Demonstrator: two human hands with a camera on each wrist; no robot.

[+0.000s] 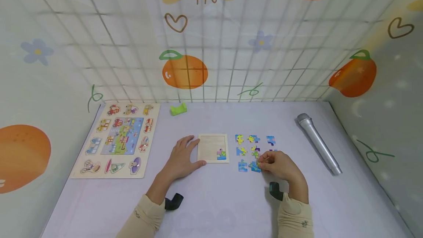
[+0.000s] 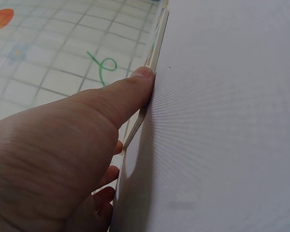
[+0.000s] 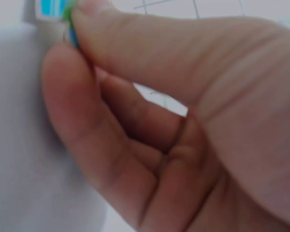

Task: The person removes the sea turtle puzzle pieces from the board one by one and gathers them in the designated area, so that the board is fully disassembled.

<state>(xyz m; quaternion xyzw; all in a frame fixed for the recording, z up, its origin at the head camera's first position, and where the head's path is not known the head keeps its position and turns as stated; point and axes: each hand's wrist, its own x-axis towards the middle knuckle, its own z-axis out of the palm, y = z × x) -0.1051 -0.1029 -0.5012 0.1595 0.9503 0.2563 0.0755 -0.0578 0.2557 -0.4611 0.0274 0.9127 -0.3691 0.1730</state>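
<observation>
My left hand (image 1: pixel 180 161) rests at the left side of a square wooden puzzle tray (image 1: pixel 207 146), fingers spread, index fingertip and thumb touching its edge. In the left wrist view the thumb (image 2: pixel 130 92) presses along a thin light edge. One colourful puzzle piece (image 1: pixel 221 154) sits in the tray's lower right corner. My right hand (image 1: pixel 281 165) pinches a small puzzle piece, mostly hidden, between thumb and index finger; its blue and green edge (image 3: pixel 73 36) shows in the right wrist view. Just left of these fingertips lies a blue puzzle piece (image 1: pixel 255 167).
Several loose pieces lie in rows right of the tray, among them a yellow and blue piece (image 1: pixel 241 151). A larger picture puzzle board (image 1: pixel 150 157) lies at left. A green block (image 1: pixel 179 109) is at the back; a silver microphone (image 1: pixel 318 144) lies at right.
</observation>
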